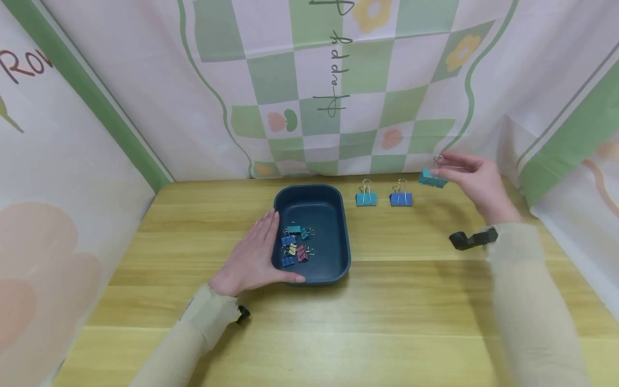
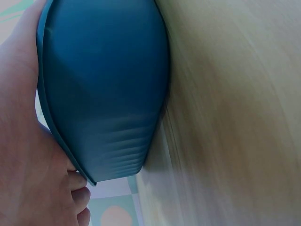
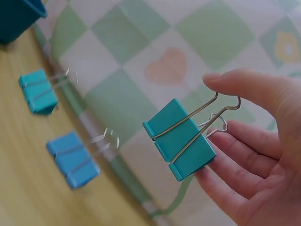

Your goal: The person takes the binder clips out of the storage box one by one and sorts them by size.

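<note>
My right hand holds a large teal binder clip above the table at the back right. Its thumb lies on one wire handle and the fingers are behind the other, as the right wrist view shows. My left hand rests along the left rim of a dark blue tray, fingers straight and thumb at the near corner. Inside the tray's left half lie several small binder clips in teal, blue, yellow and dark pink. A teal binder clip and a blue binder clip stand on the table, handles up.
Behind the wooden table hangs a green-and-white checked cloth. Patterned cloth also closes off the left and right sides. The two standing clips are between the tray and my right hand, near the table's back edge.
</note>
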A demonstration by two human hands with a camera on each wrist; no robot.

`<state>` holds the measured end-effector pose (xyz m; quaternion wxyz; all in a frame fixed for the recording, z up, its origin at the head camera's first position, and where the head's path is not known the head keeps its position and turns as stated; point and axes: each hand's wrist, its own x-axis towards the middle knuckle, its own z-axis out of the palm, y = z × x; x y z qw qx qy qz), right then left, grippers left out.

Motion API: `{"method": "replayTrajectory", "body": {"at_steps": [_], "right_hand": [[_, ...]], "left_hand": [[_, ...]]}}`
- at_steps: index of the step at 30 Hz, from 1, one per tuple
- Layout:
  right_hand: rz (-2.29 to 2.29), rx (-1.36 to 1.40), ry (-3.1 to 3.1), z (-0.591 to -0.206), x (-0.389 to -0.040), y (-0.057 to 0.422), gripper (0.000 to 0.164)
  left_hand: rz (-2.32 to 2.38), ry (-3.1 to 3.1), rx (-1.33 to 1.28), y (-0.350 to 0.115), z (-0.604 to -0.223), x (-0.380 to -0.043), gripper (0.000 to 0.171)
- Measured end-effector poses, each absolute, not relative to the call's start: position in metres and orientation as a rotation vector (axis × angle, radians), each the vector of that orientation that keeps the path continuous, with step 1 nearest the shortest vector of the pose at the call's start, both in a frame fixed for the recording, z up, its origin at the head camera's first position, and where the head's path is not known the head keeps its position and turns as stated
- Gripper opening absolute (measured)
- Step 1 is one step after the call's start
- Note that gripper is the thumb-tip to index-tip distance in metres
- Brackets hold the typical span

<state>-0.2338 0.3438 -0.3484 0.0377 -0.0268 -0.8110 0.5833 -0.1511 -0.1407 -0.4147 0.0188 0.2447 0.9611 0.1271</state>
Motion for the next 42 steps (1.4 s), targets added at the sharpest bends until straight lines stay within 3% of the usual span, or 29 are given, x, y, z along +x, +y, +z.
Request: {"method": "replayTrajectory", "body": {"at_steps": [14, 19, 42], "right_hand": [[1.698, -0.160, -2.712, -0.399, -0.237, 0.382, 0.073], [1.887, -0.162, -2.627, -0.413, -0.244, 0.385, 0.074], [1.926, -0.307, -2.608, -0.425, -0.264, 0.379, 0.085]], "left_hand": [[0.397, 2.981, 0.744, -0.140, -0.415, -0.151, 0.148], [0.388, 2.979, 0.747, -0.140, -0.416, -0.151, 0.148], [0.391, 2.982, 0.751, -0.141, -0.417, -0.152, 0.148]]}}
